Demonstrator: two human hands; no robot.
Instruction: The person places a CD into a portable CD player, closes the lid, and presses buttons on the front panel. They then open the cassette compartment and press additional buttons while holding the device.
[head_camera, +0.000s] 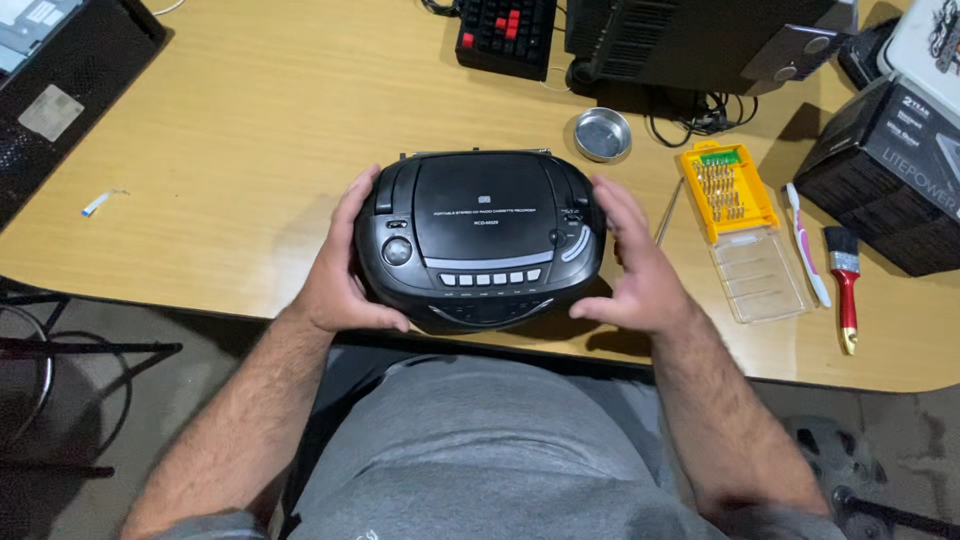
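Sitting at the near edge of a wooden desk, a black portable CD and cassette player is flanked by the person's two hands. The left hand is wrapped against its left end, thumb curled under the front corner. The right hand is spread open at the right end, fingers apart, touching or just off the casing; I cannot tell which. Just beyond the player lies a small round metal dish. To the right are a yellow screwdriver bit case, a white toothbrush and a red-handled paintbrush.
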